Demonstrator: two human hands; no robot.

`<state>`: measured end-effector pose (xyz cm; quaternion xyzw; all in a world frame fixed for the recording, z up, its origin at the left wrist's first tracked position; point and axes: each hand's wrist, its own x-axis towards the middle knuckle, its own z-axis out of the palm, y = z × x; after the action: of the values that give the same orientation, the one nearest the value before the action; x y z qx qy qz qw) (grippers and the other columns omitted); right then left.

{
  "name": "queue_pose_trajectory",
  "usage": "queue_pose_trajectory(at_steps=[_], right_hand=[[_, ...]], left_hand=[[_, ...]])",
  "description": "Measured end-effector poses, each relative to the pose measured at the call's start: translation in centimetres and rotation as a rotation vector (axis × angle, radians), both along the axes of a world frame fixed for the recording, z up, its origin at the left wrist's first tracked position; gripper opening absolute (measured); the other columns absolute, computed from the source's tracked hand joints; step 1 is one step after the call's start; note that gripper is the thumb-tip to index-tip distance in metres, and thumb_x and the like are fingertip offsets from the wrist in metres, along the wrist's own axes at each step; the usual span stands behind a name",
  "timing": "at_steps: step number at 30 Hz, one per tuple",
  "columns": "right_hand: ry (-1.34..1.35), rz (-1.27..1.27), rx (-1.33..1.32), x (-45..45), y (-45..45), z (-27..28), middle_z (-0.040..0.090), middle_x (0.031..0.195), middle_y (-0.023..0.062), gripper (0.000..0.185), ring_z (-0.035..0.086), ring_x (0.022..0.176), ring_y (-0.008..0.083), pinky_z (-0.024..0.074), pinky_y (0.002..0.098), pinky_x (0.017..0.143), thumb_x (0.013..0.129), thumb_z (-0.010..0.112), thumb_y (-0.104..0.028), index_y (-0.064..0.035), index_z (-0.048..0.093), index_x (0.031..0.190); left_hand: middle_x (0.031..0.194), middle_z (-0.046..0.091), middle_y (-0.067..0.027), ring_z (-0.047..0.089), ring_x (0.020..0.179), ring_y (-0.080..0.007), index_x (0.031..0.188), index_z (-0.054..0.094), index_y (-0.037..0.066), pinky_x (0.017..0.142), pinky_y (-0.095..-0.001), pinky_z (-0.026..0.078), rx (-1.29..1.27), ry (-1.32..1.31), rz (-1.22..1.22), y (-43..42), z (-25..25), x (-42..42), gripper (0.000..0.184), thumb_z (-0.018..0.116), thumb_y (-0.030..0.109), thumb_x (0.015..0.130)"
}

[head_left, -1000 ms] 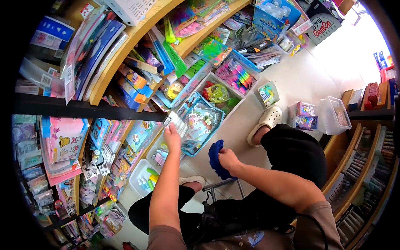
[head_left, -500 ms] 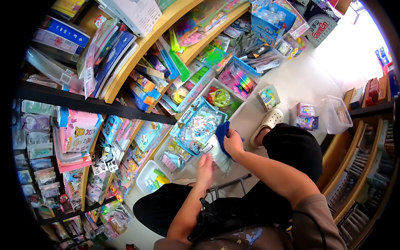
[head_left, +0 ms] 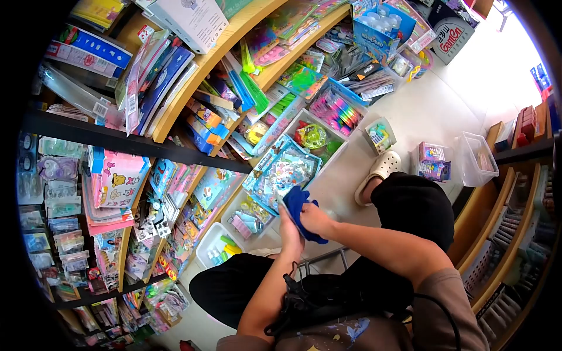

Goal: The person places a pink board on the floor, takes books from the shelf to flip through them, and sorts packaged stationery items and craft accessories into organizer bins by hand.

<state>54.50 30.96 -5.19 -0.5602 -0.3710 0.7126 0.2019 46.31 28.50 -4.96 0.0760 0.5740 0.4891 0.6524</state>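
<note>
My right hand (head_left: 318,221) is closed on a dark blue cloth (head_left: 297,212), which lies against a clear packet in my left hand. The packet is mostly covered by the cloth. My left hand (head_left: 290,234) holds the packet from the left, its fingers partly hidden. Just beyond both hands sits a light blue basket (head_left: 316,175) of small clear packages. A bin with pastel items (head_left: 247,221) is to the left of my left hand.
Shelves (head_left: 205,64) packed with stationery curve along the left. A clear tub (head_left: 213,248) holds yellow and green items. Beyond my knee (head_left: 415,205) are small boxes (head_left: 432,161) and a clear plastic bin (head_left: 477,161). More shelves (head_left: 497,245) line the right.
My left hand has brought the packet from the shelf side to the middle, in front of me. The blue cloth in my right hand has moved onto it and now covers most of it.
</note>
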Motion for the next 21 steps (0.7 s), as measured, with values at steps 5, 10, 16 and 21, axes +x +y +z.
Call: queue_pose_trajectory(at_steps=[5,10,16,21], right_hand=[[-0.216,0.323,0.616,-0.9,-3.9,-1.6,0.055,0.085,0.0282,0.02,0.055,0.081,0.0403,0.0448,0.0427,0.076,0.073,0.048,-0.011,0.0072,0.057,0.077],[-0.263,0.213,0.714,-1.7,-5.7,-1.8,0.053,0.093,0.0272,0.019,0.056,0.076,0.042,0.0452,0.0461,0.072,0.073,0.05,-0.012,0.0051,0.056,0.08],[-0.432,-0.132,0.304,-0.5,0.5,1.1,0.057,0.085,0.028,0.022,0.056,0.079,0.0411,0.045,0.0451,0.072,0.076,0.046,-0.014,0.0057,0.055,0.075],[-0.401,0.042,0.203,-0.2,0.8,-1.1,0.058,0.088,0.027,0.024,0.057,0.084,0.0384,0.0454,0.0399,0.075,0.076,0.046,-0.013,0.0045,0.059,0.086]], left_hand=[[0.11,0.055,-0.0145,0.055,0.096,-0.0274,0.114,0.046,0.005,0.087,-0.0401,0.044,-0.031,-0.168,0.14,1.5,-0.4,-3.9,0.06,0.038,0.057,0.084],[0.119,0.05,-0.0151,0.047,0.109,-0.0304,0.134,0.03,0.011,0.098,-0.0429,0.034,0.013,-0.474,0.003,0.8,1.2,-3.6,0.065,0.028,0.054,0.086],[0.107,0.056,-0.005,0.054,0.097,-0.0187,0.117,0.048,0.011,0.082,-0.0331,0.044,-0.055,0.045,-0.235,-2.0,-4.1,-2.8,0.044,0.039,0.044,0.09],[0.106,0.055,-0.0065,0.053,0.098,-0.0191,0.12,0.045,0.007,0.086,-0.0393,0.045,0.044,0.009,-0.333,-4.8,-1.9,-3.8,0.039,0.043,0.033,0.091]])
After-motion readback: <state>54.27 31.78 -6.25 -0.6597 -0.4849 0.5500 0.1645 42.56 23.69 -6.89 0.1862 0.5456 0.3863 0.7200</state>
